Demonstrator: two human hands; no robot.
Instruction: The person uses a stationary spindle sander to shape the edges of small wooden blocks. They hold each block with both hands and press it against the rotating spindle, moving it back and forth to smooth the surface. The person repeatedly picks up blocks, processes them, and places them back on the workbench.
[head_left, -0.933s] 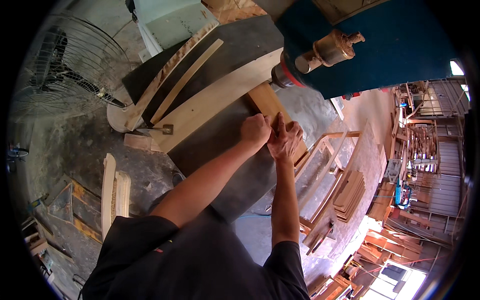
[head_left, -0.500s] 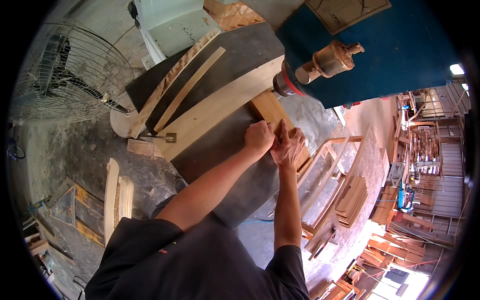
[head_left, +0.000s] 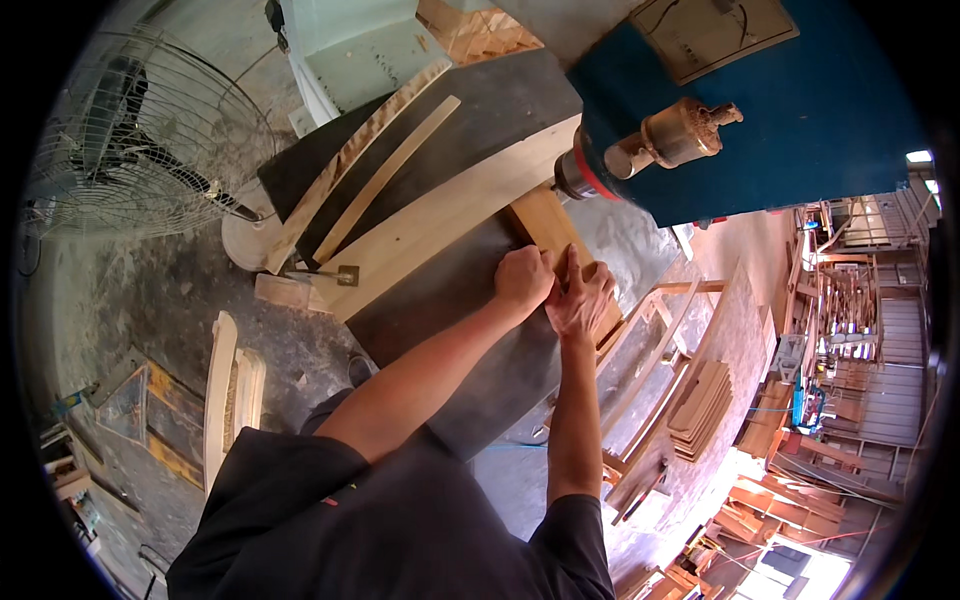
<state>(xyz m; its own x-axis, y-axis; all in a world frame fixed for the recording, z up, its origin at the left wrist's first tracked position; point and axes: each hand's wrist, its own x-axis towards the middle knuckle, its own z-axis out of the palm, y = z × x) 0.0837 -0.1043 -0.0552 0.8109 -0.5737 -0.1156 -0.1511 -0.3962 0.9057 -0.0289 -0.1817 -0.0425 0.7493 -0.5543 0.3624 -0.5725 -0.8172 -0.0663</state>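
Note:
A brown wooden board (head_left: 541, 218) lies flat on the dark machine table (head_left: 440, 325). Its far end reaches under the black and red tool head (head_left: 582, 174) of a blue machine (head_left: 780, 165), where the cutting point is hidden. My left hand (head_left: 524, 280) is closed at the board's left edge, knuckles up. Beside it, my right hand (head_left: 580, 300) bears down on the board, index finger stretched along it and other fingers bent at the right edge. A long pale curved wooden piece (head_left: 440, 222) lies across the table, against the board's far end.
Two narrow wooden strips (head_left: 392, 175) lie beyond the pale piece, near a small metal clamp (head_left: 347, 276). A wire-caged fan (head_left: 125, 150) stands at the far left. Right of the table are a wooden frame (head_left: 655, 360) and stacked slats (head_left: 702, 410). Curved offcuts (head_left: 222, 390) stand at left.
The whole view has shifted slightly, the machine and table appearing a little lower and farther right. My hands keep about the same hold on the board.

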